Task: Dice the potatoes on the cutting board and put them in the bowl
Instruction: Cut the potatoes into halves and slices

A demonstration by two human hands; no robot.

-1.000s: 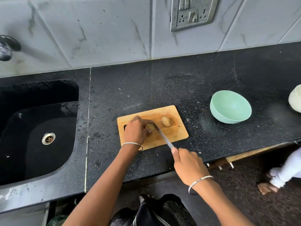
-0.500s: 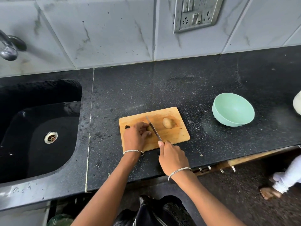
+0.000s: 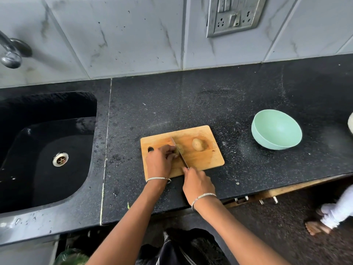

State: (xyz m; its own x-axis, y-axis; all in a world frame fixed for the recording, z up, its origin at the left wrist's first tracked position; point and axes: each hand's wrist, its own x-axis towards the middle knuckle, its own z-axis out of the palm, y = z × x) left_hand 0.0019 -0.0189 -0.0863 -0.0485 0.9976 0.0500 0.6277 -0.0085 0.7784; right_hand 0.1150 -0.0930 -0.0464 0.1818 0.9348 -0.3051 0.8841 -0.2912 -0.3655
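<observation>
Bottom of frame: both forearms reach up into view, a thin metal bangle on each wrist.
Right hand (image 3: 198, 185) sits over the front edge of the bench (image 3: 248, 96), fingers curled round the handle of a knife (image 3: 179, 153). The handle is hidden in the fist. The blade runs up and left across the cutting board (image 3: 204, 159).
Left hand (image 3: 159, 161) is on the left part of the board, fingertips curled onto a small potato (image 3: 180, 148) and holding it down. The blade lies against that potato, just right of the fingertips; can't tell how deep the cut is.
Second potato (image 3: 198, 144), whole, lies on the board just right of the blade, not touching the first.
The wooden board lies flat at frame centre, its hang hole by the left hand.
Mint-green bowl (image 3: 277, 129) stands on the bench right of the board, well apart, with nothing visible inside.
Black sink (image 3: 47, 150) fills the left of the frame, with a metal drain (image 3: 60, 159) in its floor.
Far: tiled wall, tap (image 3: 11, 54) upper left, socket plate (image 3: 235, 16) top right of centre.
</observation>
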